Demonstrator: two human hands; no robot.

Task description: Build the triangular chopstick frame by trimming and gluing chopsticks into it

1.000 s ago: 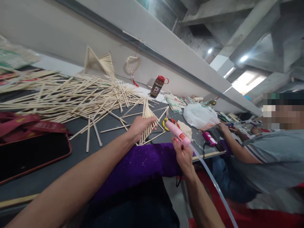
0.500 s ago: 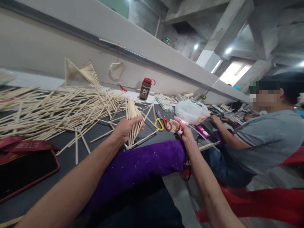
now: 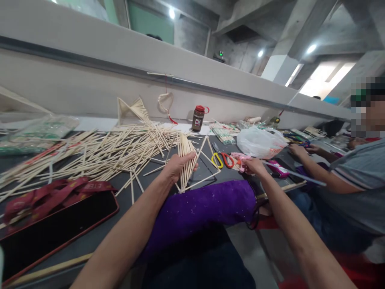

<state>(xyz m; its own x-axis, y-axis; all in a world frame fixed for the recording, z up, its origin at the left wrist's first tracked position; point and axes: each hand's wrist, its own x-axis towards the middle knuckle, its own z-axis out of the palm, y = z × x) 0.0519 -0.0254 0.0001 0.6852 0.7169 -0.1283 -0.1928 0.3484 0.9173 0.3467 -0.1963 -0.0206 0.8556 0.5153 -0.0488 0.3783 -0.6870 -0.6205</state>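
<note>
The left hand's thumb and fingers are clamped on a stick model; the right hand's are wrapped around a pink glue gun. The model is pale and wooden, its thin sticks packed in a tapering fan beside an open, angular frame. It sits over the dark table, between a loose stick pile and scissors, just beyond a purple cloth.

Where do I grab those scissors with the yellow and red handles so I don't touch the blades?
I'd take the scissors by the yellow loop and red loop, coming from above on the near side. They seem to lie flat: both loops face you, and the blades point away. Mind the pink glue gun close beside the red loop.
</note>
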